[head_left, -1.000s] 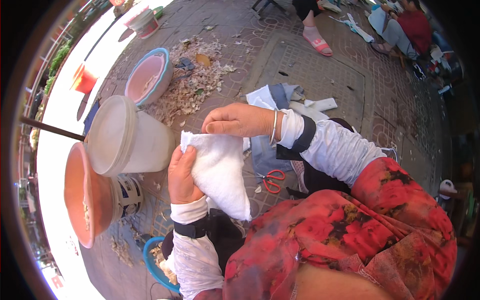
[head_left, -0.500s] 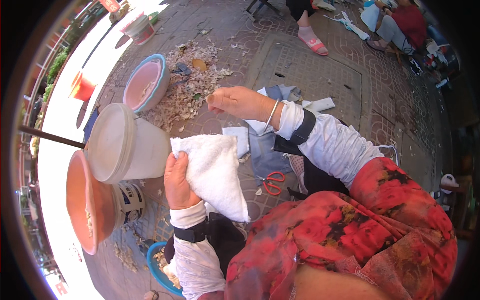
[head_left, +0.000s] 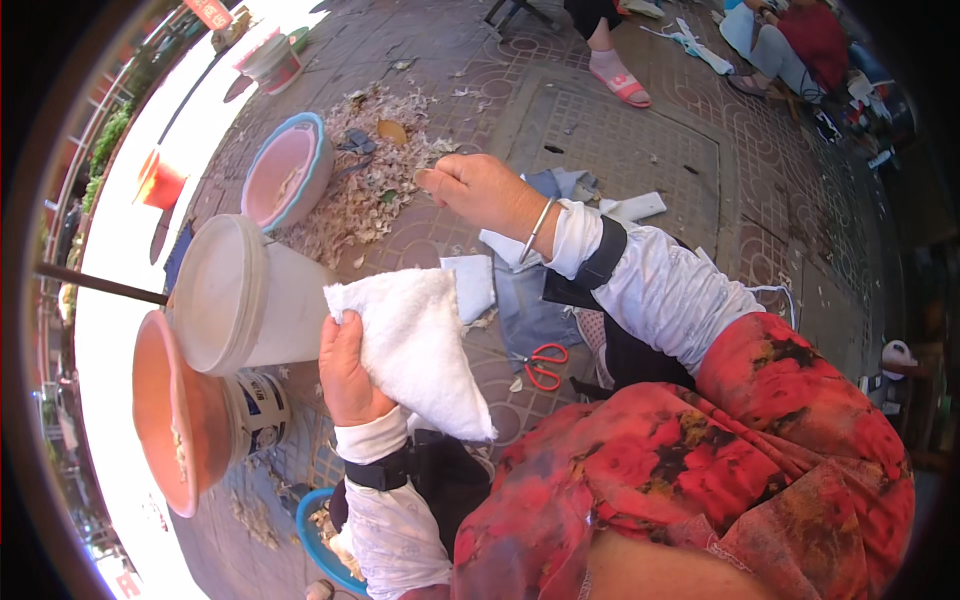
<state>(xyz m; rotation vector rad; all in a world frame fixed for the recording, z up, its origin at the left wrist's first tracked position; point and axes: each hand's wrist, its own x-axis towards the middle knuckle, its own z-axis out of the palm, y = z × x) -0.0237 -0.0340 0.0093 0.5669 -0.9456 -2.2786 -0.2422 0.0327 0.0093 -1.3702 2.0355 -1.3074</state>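
My left hand [head_left: 350,372] grips a folded white terry cloth [head_left: 412,345] along its left edge, thumb on top and the other fingers beneath. The cloth hangs in a rough triangle toward my lap. Up and to the right, apart from the cloth, my right hand [head_left: 482,198] is closed in a pinch; whatever it may hold is too small to make out. A bangle circles that wrist. Below it on the ground lie grey-blue fabric [head_left: 535,305] and a smaller white cloth piece [head_left: 468,285]. Red-handled scissors [head_left: 541,367] rest beside the fabric, near my foot.
At left stand a lidded white bucket [head_left: 270,300], an orange basin [head_left: 165,400] and a pink basin with a blue rim [head_left: 318,165]. Dry peelings [head_left: 375,185] cover the paving behind. A blue basin [head_left: 318,530] sits near my left forearm. Two other people are at the far right.
My left hand and the white cloth have shifted slightly left. The right hand has risen a little, still pinched.
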